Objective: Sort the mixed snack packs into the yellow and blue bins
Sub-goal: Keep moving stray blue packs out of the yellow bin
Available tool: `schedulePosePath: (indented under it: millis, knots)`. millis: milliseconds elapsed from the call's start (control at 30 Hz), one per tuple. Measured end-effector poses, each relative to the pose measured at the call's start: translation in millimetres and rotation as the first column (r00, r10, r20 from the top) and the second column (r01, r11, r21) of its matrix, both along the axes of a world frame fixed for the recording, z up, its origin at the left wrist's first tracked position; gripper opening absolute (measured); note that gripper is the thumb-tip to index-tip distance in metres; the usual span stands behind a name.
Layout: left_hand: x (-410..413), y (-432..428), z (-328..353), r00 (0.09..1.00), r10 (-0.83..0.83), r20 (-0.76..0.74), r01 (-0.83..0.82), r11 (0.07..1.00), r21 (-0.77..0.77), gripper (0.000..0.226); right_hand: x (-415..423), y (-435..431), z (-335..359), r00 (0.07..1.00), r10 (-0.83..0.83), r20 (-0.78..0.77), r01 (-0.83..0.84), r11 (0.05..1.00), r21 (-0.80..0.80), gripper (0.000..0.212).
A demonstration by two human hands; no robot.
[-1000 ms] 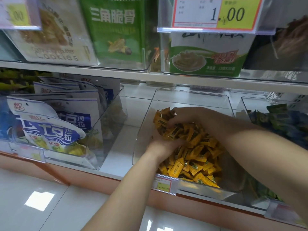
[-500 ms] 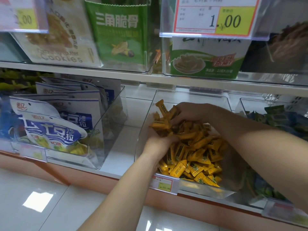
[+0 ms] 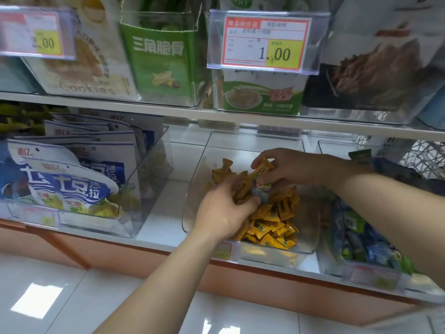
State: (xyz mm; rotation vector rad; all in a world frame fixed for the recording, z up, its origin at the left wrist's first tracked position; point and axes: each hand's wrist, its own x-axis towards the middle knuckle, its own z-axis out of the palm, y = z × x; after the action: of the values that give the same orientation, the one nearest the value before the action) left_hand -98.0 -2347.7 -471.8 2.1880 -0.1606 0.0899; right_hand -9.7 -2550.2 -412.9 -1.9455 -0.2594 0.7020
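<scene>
Bright overhead light, floor (image 3: 36, 300) glare, blurred, warped edges

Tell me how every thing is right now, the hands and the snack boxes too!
left hand: curled round a handful of yellow packs
right hand: pinching one lifted pack, tilted
clear bin: open on top, partly full of yellow packs
right bin: holds blue and green packs
blue-white bags: leaning upright in the left bin
price tag: clipped to the upper shelf, reads 1.00
</scene>
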Motion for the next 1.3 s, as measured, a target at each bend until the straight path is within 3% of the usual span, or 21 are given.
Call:
schedulePosePath:
  millis: [100,200,300,367,400,467,533,600,633,700,767,833,867,933,1000,1067,1100,1200,1300]
  knots:
    - [-6,-11,2,0.997,-0.042,0.066,0.048,0.995,-0.088,0.047,-18,6,-1,0.986,-0.089,-0.137,0.112,0.98,0.166,0.065]
    - [-7,-12,2,0.991,0.002,0.137,0.003,0.999,-0.033,0.046,-40,11,2,0.969,-0.129,-0.211,0.173,0.962,0.211,0.078]
    - [-9,-12,8,0.981,0.03,0.193,-0.038,0.998,0.041,0.043,-64,15,8,0.982,-0.18,0.049,0.183,0.981,-0.061,0.091]
    - [-13,-13,13,0.983,0.015,0.183,-0.015,1.0,0.0,0.04,-79,17,10,0.944,-0.242,0.226,0.279,0.949,-0.148,0.091]
    - [-15,-15,16,0.986,0.012,0.164,-0.009,1.0,-0.022,0.037,-86,16,9,0.92,-0.257,0.295,0.308,0.941,-0.14,0.085]
    - [-21,-19,24,0.991,0.025,0.131,-0.015,0.997,-0.072,0.037,-101,12,8,0.896,-0.274,0.348,0.315,0.947,-0.065,0.05]
    - [-27,-25,30,0.991,0.004,0.134,0.013,0.992,-0.124,0.034,-116,5,8,0.914,-0.328,0.24,0.308,0.944,0.12,0.019]
    - [-35,-34,37,0.985,-0.089,0.147,0.111,0.983,-0.147,0.027,-130,-10,9,0.898,-0.382,0.217,0.324,0.909,0.262,0.011]
    - [-40,-37,42,0.978,-0.147,0.146,0.168,0.975,-0.147,0.028,-137,-21,9,0.862,-0.414,0.292,0.338,0.899,0.277,0.012]
    - [-45,-39,47,0.97,-0.197,0.14,0.21,0.974,-0.085,0.039,-149,-47,7,0.699,-0.438,0.565,0.413,0.893,0.181,0.02]
    - [-44,-30,49,0.977,-0.151,0.153,0.139,0.987,0.083,0.041,-159,-71,5,0.498,-0.419,0.759,0.546,0.832,0.101,0.025]
    - [-42,-14,50,0.977,-0.06,0.206,-0.006,0.953,0.304,0.039,-159,-95,1,0.374,-0.373,0.849,0.677,0.736,0.025,0.021]
    - [-41,-5,51,0.971,-0.015,0.24,-0.081,0.92,0.384,0.038,-158,-104,-1,0.385,-0.33,0.862,0.723,0.688,-0.06,0.024]
    - [-38,12,49,0.956,0.047,0.29,-0.186,0.862,0.471,0.041,-155,-117,-4,0.532,-0.232,0.814,0.741,0.593,-0.315,0.038]
    - [-36,29,44,0.953,0.103,0.285,-0.241,0.83,0.503,0.049,-155,-120,-4,0.633,-0.111,0.766,0.729,0.42,-0.541,0.046]
    - [-34,45,37,0.961,0.157,0.228,-0.25,0.842,0.478,0.054,-155,-114,1,0.631,-0.009,0.776,0.75,0.265,-0.606,0.048]
    - [-33,52,33,0.967,0.174,0.186,-0.241,0.863,0.444,0.056,-156,-106,6,0.614,0.017,0.789,0.762,0.248,-0.598,0.048]
    - [-33,64,21,0.976,0.211,0.059,-0.219,0.932,0.288,0.055,-152,-71,18,0.594,0.063,0.802,0.738,0.353,-0.575,0.044]
    - [-33,68,15,0.976,0.219,0.0,-0.213,0.95,0.229,0.048,-142,-26,19,0.592,0.09,0.801,0.63,0.568,-0.529,0.044]
